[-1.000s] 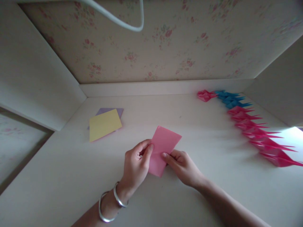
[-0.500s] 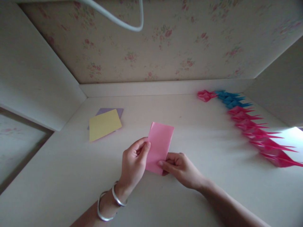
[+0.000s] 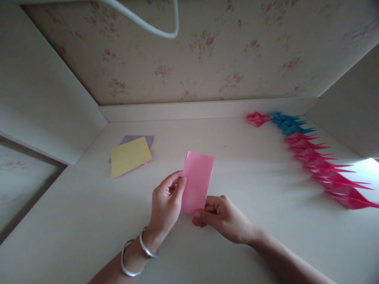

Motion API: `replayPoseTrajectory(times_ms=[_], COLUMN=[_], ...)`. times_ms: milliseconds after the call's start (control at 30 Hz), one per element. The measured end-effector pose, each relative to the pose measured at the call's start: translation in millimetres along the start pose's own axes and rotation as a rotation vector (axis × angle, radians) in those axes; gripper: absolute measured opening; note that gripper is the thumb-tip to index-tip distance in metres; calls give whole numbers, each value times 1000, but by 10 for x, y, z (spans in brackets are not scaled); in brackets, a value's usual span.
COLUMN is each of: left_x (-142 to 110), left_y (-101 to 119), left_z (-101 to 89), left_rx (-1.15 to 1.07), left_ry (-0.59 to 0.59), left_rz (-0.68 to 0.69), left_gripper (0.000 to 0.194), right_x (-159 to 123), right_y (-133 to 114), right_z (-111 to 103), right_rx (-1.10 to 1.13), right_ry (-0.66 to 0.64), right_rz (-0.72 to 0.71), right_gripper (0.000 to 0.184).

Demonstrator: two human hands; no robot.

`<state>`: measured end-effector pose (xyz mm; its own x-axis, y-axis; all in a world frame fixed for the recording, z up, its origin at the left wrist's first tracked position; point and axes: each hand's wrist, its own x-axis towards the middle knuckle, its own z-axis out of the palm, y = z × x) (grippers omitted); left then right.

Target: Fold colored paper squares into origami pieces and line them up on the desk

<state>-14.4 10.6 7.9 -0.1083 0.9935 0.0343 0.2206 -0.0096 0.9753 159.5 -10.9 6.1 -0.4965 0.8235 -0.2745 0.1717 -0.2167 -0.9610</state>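
With fingers curled, a pink rectangular paper sheet (image 3: 197,182) is pinched at its left edge by the left hand (image 3: 166,199) (silver metal bangles (image 3: 150,255) are worn) and lower right corner by the right hand (image 3: 226,219), both angled inward above a white tabletop (image 3: 239,165).

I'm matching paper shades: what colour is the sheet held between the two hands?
The sheet is plain pink; it shows best in the head view.
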Motion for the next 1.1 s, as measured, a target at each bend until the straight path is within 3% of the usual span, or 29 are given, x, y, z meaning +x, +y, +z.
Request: replayPoseTrajectory(times_ms=[167,333,600,700,800,900,1033,1100], left_x=[0,4,35,26,14,31,86,77], left_y=[-6,-19,-25,20,47,36,8,2], left_z=[-6,4,-36,-25,-12,-17,-19,6], left_rx=[115,112,122,75,49,2,-361,-497], left_ry=[-78,-205,-306,-390,-467,-386,-205,-228], left_rz=[43,97,117,93,54,-29,-262,-277], left_gripper=[27,26,27,29,29,31,49,52], right_x=[-10,35,121,104,65,55,105,133], right_y=[14,41,98,98,81,80,117,130], right_z=[-44,-123,-438,-467,-430,-414,-448,-436], right_rx=[-39,89,377,434,259,114,220,313], right_ry=[57,297,767,691,503,514,820,921], right_rz=[-30,11,-195,-156,-82,-55,-174,-225], right_gripper=[39,51,37,44,45,40,35,33])
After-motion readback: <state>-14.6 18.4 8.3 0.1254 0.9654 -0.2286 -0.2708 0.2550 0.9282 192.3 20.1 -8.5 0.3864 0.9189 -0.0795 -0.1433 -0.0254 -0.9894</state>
